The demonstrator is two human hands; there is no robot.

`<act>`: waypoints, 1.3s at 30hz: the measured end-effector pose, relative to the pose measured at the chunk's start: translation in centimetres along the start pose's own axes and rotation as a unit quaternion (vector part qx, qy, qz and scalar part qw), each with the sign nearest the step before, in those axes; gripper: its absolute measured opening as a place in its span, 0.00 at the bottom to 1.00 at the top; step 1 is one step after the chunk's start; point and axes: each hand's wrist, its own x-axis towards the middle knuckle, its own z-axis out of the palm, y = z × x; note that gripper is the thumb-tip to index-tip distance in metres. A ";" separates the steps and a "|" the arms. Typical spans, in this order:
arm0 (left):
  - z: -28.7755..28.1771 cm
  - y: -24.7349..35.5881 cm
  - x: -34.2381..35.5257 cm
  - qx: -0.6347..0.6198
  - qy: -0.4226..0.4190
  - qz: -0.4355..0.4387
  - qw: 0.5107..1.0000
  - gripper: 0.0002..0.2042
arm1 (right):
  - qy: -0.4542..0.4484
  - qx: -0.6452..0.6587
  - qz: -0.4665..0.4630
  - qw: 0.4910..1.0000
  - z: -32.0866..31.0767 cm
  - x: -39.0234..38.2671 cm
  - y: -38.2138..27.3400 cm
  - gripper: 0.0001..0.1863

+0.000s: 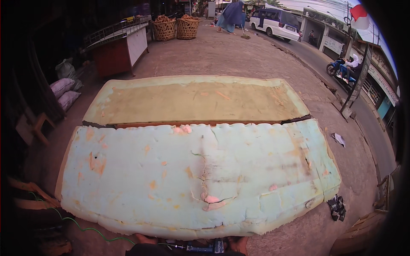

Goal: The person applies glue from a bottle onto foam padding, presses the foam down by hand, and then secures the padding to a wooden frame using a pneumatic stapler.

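A large pale blue foam slab point(171, 166), stained, cracked and patched with pink bits, lies in front of me, with a wavy rough far edge. Beyond it lies a narrower tan foam slab point(196, 102) with a pale rim, and a brown strip shows in the gap between them. At the near edge, a blue and silver tool point(200, 248) shows partly beside my bare foot point(237, 245), with a green hose point(102, 237) trailing leftward. Neither of my hands is in view.
Concrete pavement point(192, 59) surrounds the slabs. A cart point(111, 55), sacks point(64, 87) and wooden pieces point(34, 192) stand left; two baskets point(187, 27) and a blue covering point(230, 17) lie beyond. At right are a signboard point(358, 81), motorbike riders point(347, 70) and a white van point(273, 23).
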 end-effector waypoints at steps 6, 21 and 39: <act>-1.3 -1.0 -1.2 -0.062 0.033 0.037 0.997 0.33 | -0.138 0.016 -0.069 0.988 -1.6 -0.3 0.6 0.29; 14.2 33.3 6.6 -0.180 -0.031 0.128 0.975 0.23 | -0.231 -0.276 -0.411 0.838 30.9 -15.8 -19.1 0.25; 14.9 33.0 7.6 -0.116 -0.052 0.157 0.979 0.28 | -0.138 -0.315 -0.418 0.841 32.1 -16.8 -19.2 0.23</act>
